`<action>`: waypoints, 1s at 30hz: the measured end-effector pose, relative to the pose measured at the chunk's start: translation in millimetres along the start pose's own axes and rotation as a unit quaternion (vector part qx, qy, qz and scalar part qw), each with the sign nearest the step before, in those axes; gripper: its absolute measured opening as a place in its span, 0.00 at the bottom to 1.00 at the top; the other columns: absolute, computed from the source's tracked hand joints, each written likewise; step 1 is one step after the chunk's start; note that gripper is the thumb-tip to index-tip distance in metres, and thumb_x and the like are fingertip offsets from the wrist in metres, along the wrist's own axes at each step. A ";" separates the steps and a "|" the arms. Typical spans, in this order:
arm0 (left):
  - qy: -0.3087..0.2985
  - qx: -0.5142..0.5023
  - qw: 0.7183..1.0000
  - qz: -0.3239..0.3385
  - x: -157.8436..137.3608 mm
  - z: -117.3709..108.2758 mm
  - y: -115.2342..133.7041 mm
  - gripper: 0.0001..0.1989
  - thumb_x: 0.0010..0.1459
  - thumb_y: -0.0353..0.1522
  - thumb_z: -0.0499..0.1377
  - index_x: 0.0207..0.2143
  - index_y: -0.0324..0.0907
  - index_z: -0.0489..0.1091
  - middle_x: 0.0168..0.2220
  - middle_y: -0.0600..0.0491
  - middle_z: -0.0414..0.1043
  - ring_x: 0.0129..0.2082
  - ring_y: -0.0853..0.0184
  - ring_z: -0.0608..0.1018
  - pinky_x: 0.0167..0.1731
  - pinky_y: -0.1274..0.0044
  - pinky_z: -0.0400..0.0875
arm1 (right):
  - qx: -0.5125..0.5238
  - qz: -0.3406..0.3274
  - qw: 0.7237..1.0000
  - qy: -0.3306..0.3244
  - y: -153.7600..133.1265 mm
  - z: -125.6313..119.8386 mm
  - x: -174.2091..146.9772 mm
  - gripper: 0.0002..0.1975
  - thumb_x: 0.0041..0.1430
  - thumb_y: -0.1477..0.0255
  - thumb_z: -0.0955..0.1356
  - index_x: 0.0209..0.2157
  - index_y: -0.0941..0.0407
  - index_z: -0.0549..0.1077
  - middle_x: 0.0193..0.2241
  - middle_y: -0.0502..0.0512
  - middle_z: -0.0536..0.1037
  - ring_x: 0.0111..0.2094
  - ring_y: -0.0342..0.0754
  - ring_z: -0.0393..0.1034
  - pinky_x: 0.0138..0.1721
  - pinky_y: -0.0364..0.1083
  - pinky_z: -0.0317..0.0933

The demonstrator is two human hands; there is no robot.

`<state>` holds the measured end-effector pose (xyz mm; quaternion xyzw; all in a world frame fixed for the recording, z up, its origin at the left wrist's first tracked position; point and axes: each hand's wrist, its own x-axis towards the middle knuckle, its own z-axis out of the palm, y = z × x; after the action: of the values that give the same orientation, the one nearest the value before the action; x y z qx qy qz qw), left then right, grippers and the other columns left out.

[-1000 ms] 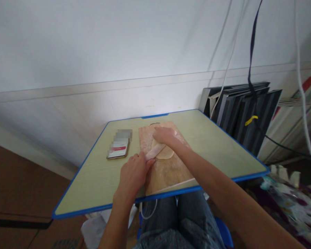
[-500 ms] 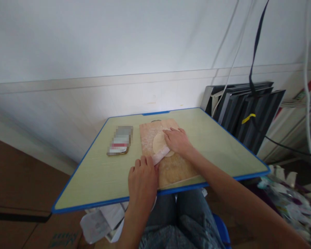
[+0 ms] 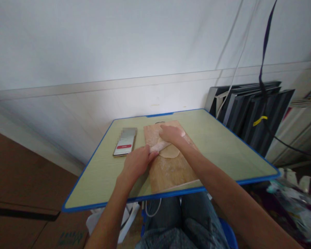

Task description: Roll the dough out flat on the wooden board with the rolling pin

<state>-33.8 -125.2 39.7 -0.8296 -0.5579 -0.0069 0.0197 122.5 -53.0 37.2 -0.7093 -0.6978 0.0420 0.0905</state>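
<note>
A flat round of dough (image 3: 170,152) lies on a floured wooden board (image 3: 171,174). Across its far part runs a pale, flour-dusted rolling pin (image 3: 158,147), slanting from lower left to upper right. My left hand (image 3: 138,160) is closed on the pin's near left end, beside the board's left edge. Over the far right end my right hand (image 3: 172,134) is curled, gripping the pin and hiding that end along with some of the dough.
The board lies on a pale green table (image 3: 228,155) with a blue edge. A phone (image 3: 124,143) rests left of the board. Dark flat panels (image 3: 251,110) lean against the wall at right, with a black cable (image 3: 264,62) hanging before them.
Both hands and the rolling pin have moved away from me over the dough, uncovering its near part. My right hand's fingers have gone from stretched out to curled. The view has shifted slightly.
</note>
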 end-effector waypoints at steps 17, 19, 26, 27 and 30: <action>0.074 0.030 0.997 0.001 -15.9 7.9 13.3 0.21 0.59 0.45 0.42 0.36 0.39 0.65 0.34 0.47 0.70 0.37 0.61 0.72 0.32 0.73 0.62 | -0.040 -0.068 0.994 0.082 21.7 8.5 -42.5 0.20 0.60 0.70 0.54 0.49 0.56 0.68 0.48 0.57 0.72 0.49 0.50 0.64 0.50 0.52 0.51; 0.062 0.030 0.997 0.020 -2.0 5.1 2.8 0.23 0.61 0.44 0.38 0.35 0.39 0.65 0.33 0.48 0.70 0.35 0.62 0.73 0.30 0.75 0.61 | -0.031 -0.043 0.998 0.044 15.2 4.8 -24.7 0.20 0.59 0.69 0.55 0.49 0.55 0.67 0.47 0.58 0.72 0.47 0.52 0.66 0.45 0.51 0.57; 0.068 0.040 0.997 0.020 1.2 11.4 1.8 0.24 0.61 0.45 0.37 0.34 0.40 0.66 0.31 0.48 0.71 0.33 0.62 0.73 0.28 0.75 0.61 | -0.038 -0.034 0.998 0.043 10.8 -1.1 -40.8 0.19 0.61 0.68 0.54 0.46 0.56 0.70 0.43 0.60 0.75 0.43 0.52 0.69 0.44 0.52 0.58; 0.084 0.046 0.995 0.017 -4.7 14.1 5.6 0.23 0.60 0.46 0.39 0.35 0.40 0.66 0.31 0.48 0.71 0.34 0.61 0.73 0.30 0.73 0.61 | -0.047 -0.058 0.995 0.067 13.5 -0.2 -53.1 0.20 0.62 0.69 0.53 0.44 0.57 0.71 0.42 0.59 0.75 0.44 0.52 0.68 0.47 0.53 0.55; 0.115 0.064 0.991 0.006 -22.1 21.1 15.3 0.20 0.58 0.46 0.45 0.37 0.39 0.65 0.33 0.47 0.71 0.36 0.58 0.72 0.34 0.70 0.62 | -0.044 -0.109 0.984 0.135 23.3 4.2 -91.6 0.21 0.63 0.69 0.51 0.46 0.57 0.70 0.48 0.58 0.71 0.52 0.50 0.60 0.53 0.52 0.48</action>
<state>-28.3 -150.6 17.5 -0.8236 -0.5464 -0.0666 0.1370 142.5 -144.3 22.6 -0.6314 -0.7534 -0.0954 0.1569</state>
